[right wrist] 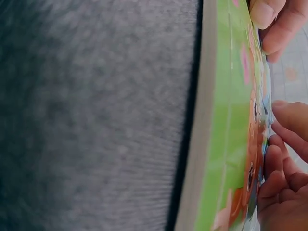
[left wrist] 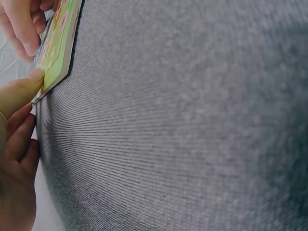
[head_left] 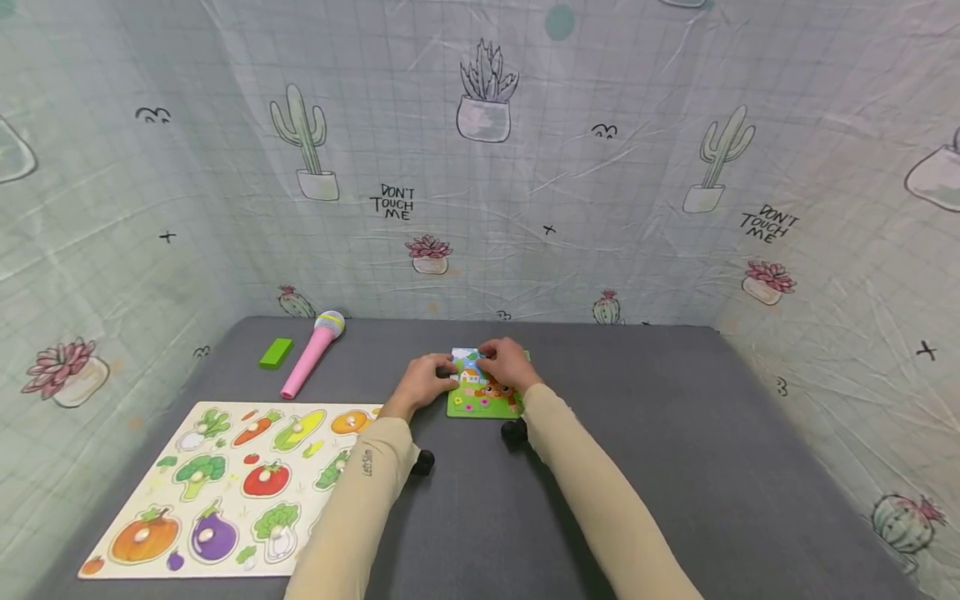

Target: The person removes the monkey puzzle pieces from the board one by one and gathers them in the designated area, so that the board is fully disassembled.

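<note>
Green picture board (head_left: 480, 408): lies near the far side of the tabletop (head_left: 675, 450), between the two hands, with flowers, a small house and a brown animal's face printed on it.
Left hand (head_left: 423, 385): grips the board's left edge, thumb on the top face near a corner, the other fingers bent by the rim; only slightly open.
Right hand (head_left: 510, 364): bent over the upper right part of the board, thumb and fingertips close together at its surface; whether they hold a small piece I cannot tell.
Sleeves (head_left: 607, 492): cream, reaching to both wrists.
Vegetable board (head_left: 303, 492): white, flat at the near left, partly covered by the left forearm; tomato, broccoli, pumpkin and eggplant show among others.
Pink microphone (head_left: 309, 358): lies beyond the vegetable board, its grey, yellow-banded head pointing away.
Bright green block (head_left: 276, 353): just left of the microphone.
Backdrop (head_left: 540, 183): pale sheeting printed with potted cacti and "DON'T TOUCH ME".
</note>
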{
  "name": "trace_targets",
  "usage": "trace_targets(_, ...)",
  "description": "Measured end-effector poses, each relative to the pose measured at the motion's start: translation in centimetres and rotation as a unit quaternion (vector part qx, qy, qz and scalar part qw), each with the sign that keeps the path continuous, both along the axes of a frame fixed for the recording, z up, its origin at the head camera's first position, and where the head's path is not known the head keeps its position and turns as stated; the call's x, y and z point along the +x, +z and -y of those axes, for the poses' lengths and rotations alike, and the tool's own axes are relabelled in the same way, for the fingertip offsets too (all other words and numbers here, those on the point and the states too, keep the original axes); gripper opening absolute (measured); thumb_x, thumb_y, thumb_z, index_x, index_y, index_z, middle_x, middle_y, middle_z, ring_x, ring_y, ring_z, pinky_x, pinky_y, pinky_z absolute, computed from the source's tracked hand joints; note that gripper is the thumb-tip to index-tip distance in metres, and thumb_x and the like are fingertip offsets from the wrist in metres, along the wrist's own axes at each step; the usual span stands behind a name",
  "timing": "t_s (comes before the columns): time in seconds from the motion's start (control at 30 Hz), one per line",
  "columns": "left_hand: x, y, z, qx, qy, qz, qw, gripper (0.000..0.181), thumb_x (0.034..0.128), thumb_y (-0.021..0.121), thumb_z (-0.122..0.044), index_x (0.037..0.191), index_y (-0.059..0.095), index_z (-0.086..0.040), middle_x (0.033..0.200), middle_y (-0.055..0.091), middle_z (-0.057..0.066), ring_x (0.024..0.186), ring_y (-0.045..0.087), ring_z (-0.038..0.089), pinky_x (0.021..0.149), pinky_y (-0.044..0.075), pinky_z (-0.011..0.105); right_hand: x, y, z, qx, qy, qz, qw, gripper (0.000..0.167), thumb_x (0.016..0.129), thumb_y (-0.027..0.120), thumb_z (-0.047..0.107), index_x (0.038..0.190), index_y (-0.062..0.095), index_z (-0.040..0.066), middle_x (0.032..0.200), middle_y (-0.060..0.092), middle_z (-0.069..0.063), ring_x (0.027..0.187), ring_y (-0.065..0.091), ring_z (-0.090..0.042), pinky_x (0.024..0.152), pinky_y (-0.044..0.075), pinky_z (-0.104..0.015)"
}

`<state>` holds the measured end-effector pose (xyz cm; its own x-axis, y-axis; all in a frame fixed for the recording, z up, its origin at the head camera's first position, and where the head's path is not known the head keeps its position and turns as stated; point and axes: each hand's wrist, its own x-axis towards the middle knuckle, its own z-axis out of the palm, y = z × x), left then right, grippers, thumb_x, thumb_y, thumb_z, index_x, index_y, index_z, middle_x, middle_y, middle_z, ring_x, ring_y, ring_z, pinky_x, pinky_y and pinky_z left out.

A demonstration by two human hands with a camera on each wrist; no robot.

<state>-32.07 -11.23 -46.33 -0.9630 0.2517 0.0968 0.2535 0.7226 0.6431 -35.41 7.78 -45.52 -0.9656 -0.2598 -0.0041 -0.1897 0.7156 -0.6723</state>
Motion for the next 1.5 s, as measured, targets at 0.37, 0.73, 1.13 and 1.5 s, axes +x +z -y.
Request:
trace_targets(0.37,0.2,0.1,-0.1,-0.006,0.002,0.000,1.0000,0.025,0.0861,0.076,-0.016,0.108,0.074,-0.005,0.136,0.058,0.014,0.131,0.047,0.035,0.110,0.037,0.047,-0.1,0.4,0.5,0.035,0.002,0.023,0.9991,0.036,0.097,0.064,0.021,0.128,0.061,0.004,0.124,0.058,-0.013,0.112,0.056,-0.026,0.099,0.049,-0.040)
trace_targets(0.73,0.3,0.1,-0.1,-0.003,0.009,0.013,0.9999,0.027,0.0865,0.076,-0.017,0.111,0.073,-0.005,0.139,0.055,0.013,0.133,0.045,0.034,0.111,0.037,0.048,0.4,0.9,0.7,0.033,-0.019,0.051,0.9980,0.034,0.096,0.063,0.028,0.124,0.057,0.010,0.123,0.048,-0.014,0.106,0.047,-0.027,0.095,0.046,-0.043)
trace_targets(1.13,0.1,0.2,-0.2,-0.020,0.008,0.008,0.9997,0.025,0.0861,0.076,-0.016,0.109,0.073,-0.005,0.137,0.057,0.013,0.131,0.047,0.034,0.110,0.038,0.047,0.2,0.7,1.5,0.042,-0.022,0.005,0.9988,0.036,0.092,0.071,0.023,0.119,0.057,0.004,0.117,0.055,-0.012,0.105,0.053,-0.027,0.096,0.048,-0.041)
trace_targets(1.5,0.0,0.3,-0.4,-0.022,0.009,0.002,0.9997,0.026,0.0857,0.076,-0.014,0.109,0.073,-0.004,0.135,0.058,0.015,0.128,0.051,0.034,0.108,0.041,0.046,0.4,0.6,1.4,0.002,0.018,-0.012,0.9998,0.022,0.091,0.070,0.013,0.113,0.068,0.012,0.116,0.052,-0.011,0.100,0.052,-0.024,0.085,0.050,-0.039)
